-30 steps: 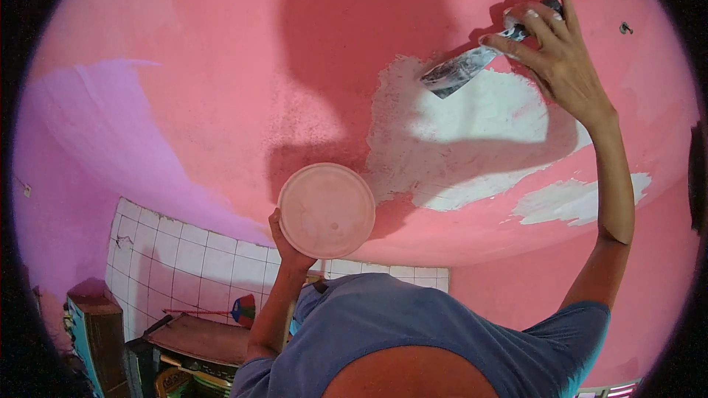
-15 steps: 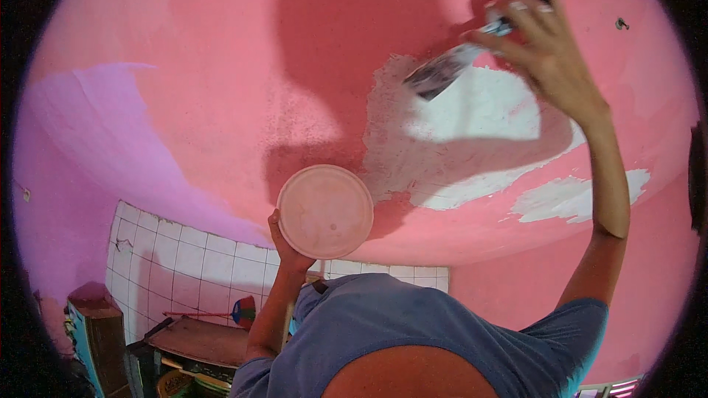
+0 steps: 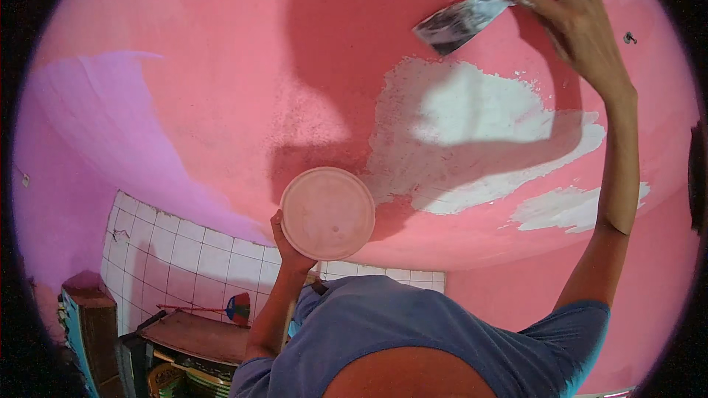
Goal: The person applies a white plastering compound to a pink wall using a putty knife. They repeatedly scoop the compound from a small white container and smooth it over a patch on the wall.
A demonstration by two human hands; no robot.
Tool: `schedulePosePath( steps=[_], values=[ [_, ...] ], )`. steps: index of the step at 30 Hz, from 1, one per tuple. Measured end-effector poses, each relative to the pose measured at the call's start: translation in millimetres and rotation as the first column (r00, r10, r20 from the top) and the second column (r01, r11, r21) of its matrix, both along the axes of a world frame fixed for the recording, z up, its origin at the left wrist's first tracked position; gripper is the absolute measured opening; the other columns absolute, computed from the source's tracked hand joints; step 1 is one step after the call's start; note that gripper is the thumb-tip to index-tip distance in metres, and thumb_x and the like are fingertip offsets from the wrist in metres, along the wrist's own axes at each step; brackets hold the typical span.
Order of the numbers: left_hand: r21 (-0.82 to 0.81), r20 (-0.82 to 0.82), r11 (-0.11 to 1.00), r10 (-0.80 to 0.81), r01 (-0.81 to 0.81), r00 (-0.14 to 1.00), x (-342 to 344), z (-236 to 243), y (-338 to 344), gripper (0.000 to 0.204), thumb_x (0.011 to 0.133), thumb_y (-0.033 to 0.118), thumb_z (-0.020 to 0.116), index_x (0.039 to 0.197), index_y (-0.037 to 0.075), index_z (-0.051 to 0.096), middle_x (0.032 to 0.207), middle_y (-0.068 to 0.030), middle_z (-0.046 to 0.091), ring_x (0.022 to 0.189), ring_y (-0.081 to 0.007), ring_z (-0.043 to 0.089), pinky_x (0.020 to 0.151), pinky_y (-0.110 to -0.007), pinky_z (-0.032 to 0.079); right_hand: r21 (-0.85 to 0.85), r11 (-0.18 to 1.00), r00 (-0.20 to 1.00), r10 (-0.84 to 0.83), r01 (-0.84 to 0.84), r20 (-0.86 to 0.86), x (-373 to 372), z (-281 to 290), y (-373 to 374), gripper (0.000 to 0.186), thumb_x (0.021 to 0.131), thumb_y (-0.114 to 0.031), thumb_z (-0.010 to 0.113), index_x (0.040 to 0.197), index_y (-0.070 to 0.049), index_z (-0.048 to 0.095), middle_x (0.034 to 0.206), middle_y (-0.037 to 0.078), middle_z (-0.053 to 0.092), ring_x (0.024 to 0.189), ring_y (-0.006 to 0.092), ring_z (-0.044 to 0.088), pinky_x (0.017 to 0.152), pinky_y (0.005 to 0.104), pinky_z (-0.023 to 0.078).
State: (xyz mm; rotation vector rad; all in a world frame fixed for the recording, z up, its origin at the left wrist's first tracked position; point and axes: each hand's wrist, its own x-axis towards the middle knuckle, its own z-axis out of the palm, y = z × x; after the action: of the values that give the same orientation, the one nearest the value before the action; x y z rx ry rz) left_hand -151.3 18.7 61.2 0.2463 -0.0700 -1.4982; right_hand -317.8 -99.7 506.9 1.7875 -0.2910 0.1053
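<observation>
My right hand (image 3: 571,15), raised at the upper right, grips the handle of a putty knife (image 3: 468,18). White filler is smeared over its wide metal blade, which points down and to the left just above a large white filler patch (image 3: 472,110) on the pink wall (image 3: 221,81). Whether the blade touches the wall I cannot tell. Below and left of the patch, my left hand (image 3: 291,250) holds a round pale pink lid or shallow tub (image 3: 328,214) by its lower left edge. Most of the left fingers are hidden behind it.
A second white patch (image 3: 560,208) lies lower right, behind my right forearm. White tiles (image 3: 199,250) line the lower wall. Down at the left stand a brown-topped table (image 3: 195,335), a cabinet (image 3: 96,309) and a red-and-blue brush head (image 3: 238,309). A hook (image 3: 629,38) sticks out at the upper right.
My right hand and the putty knife have moved up, off the upper edge of the large patch. More of the white filler shows now. The left hand and the round lid or tub are nearly unmoved.
</observation>
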Motion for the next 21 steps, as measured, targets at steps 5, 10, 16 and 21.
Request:
schedulePosePath(
  steps=[5,10,16,21],
  values=[
    [-0.244,-0.825,0.970,-0.216,0.017,0.522,1.1,-17.8,-1.4,0.070,0.079,0.056,0.044,0.133,0.012,0.036,0.132,-0.0150,0.040,0.118,-0.0341,0.042,0.092,-0.054,0.039,0.458,0.873,0.965,0.239,-0.166,-0.106,25.5,-39.0,-24.2,0.037,0.070,-0.019,0.067,0.107,-0.023,0.063,0.097,0.001,0.054,0.106,0.0169,0.047,0.110,0.0537,0.012],
    [-0.193,-0.352,0.980,-0.025,-0.047,0.936,-2.5,-13.2,-1.0,0.071,0.078,0.056,0.045,0.133,0.012,0.036,0.131,-0.0153,0.041,0.117,-0.0342,0.043,0.091,-0.054,0.040,0.251,0.968,0.989,0.045,-0.009,-0.139,23.8,-27.3,-12.0,0.038,0.071,-0.016,0.066,0.107,-0.025,0.063,0.097,0.000,0.055,0.106,0.0156,0.046,0.111,0.0521,0.011],
    [-0.178,0.922,0.946,0.257,-0.272,0.291,-2.8,-10.3,3.7,0.070,0.078,0.056,0.045,0.132,0.012,0.036,0.130,-0.0154,0.041,0.116,-0.0341,0.044,0.091,-0.054,0.040,-0.163,0.981,0.988,0.124,-0.109,0.087,-21.5,-1.4,-6.3,0.039,0.071,-0.013,0.065,0.105,-0.033,0.062,0.096,0.001,0.053,0.106,0.0195,0.046,0.110,0.0532,0.011],
    [-0.036,0.734,0.976,0.173,-0.217,0.657,0.4,6.9,1.1,0.069,0.079,0.056,0.044,0.133,0.012,0.036,0.131,-0.0148,0.041,0.116,-0.0343,0.043,0.092,-0.054,0.040,0.308,0.947,0.995,0.100,-0.095,0.000,-25.8,-74.2,-12.0,0.039,0.071,-0.003,0.057,0.103,-0.023,0.065,0.097,0.004,0.053,0.105,0.0212,0.049,0.109,0.0516,0.021]
  ],
)
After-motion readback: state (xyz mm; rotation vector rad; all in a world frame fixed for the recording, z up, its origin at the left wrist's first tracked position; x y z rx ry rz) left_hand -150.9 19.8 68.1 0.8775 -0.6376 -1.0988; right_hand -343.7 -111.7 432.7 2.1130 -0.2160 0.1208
